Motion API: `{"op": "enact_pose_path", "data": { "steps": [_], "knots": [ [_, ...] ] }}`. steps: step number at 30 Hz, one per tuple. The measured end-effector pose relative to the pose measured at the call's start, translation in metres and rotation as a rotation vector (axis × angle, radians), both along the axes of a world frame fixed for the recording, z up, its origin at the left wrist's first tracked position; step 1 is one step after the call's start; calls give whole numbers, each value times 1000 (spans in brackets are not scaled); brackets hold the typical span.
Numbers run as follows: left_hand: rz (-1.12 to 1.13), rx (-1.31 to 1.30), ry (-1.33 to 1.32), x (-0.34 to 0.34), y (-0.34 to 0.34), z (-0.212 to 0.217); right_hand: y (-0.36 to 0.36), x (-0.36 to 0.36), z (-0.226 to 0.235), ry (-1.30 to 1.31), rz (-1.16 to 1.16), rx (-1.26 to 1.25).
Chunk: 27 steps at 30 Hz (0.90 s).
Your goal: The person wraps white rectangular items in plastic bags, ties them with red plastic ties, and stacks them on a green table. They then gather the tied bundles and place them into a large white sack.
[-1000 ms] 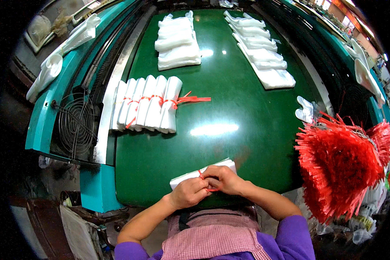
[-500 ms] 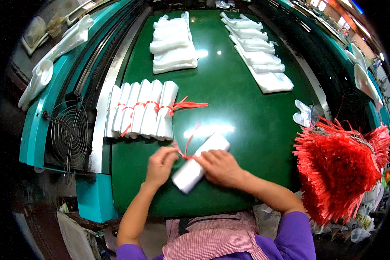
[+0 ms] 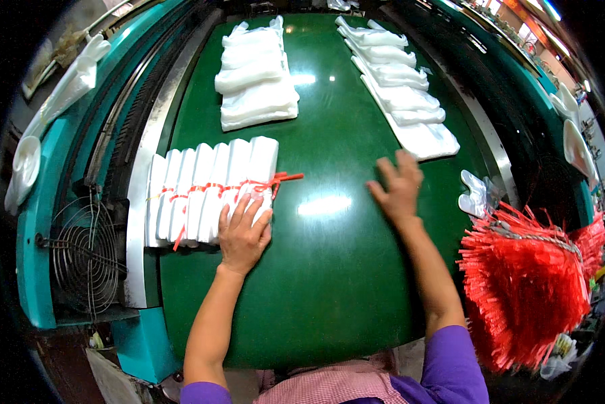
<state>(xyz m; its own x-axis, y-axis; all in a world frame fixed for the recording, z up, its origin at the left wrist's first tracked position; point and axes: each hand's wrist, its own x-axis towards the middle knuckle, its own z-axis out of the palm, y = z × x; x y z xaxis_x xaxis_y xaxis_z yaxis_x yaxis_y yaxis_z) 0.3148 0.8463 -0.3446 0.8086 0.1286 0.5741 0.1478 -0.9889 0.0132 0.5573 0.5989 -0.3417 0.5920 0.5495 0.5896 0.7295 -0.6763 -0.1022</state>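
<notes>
Several white plastic-bag rolls (image 3: 208, 168) lie side by side at the left of the green tabletop (image 3: 323, 289), each bound round the middle with a red strip. My left hand (image 3: 243, 236) rests on the near part of the rightmost rolls, its fingers stretched out and spread. Loose ends of a red tie (image 3: 283, 179) stick out to the right, just beyond those fingers. Off to the right, my right hand (image 3: 398, 188) is held open with fingers apart and nothing in it. It is close to the near end of a staggered stack of flat white plastic bags (image 3: 427, 138).
Another overlapping stack of white bags (image 3: 259, 101) lies at the far left. A thick bunch of red plastic strips (image 3: 524, 289) hangs at the right edge, beside a small clear plastic piece (image 3: 473, 194). Teal machine rails flank the table; a round wire guard (image 3: 87, 252) sits left.
The tied roll that was between my hands now lies at the right end of the row, under my left hand. My right hand has let go and moved up and right.
</notes>
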Motion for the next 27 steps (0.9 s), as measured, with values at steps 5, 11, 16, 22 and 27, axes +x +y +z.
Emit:
{"op": "enact_pose_path", "data": {
  "steps": [5,11,16,22,27],
  "knots": [
    [64,-45,23,10,-5,-4,-74,106,-30,-96,-381,-174],
    [40,-69,46,11,-4,-4,-35,110,-31,3,19,-40],
    [62,-37,51,5,-1,-5,-10,-85,-1,377,214,-222],
    [-139,-203,230,-36,-71,-3,-56,-167,74,1223,236,393],
    [-512,-842,95,-79,-136,17,-40,-217,166,1314,708,1229]
  ]
}}
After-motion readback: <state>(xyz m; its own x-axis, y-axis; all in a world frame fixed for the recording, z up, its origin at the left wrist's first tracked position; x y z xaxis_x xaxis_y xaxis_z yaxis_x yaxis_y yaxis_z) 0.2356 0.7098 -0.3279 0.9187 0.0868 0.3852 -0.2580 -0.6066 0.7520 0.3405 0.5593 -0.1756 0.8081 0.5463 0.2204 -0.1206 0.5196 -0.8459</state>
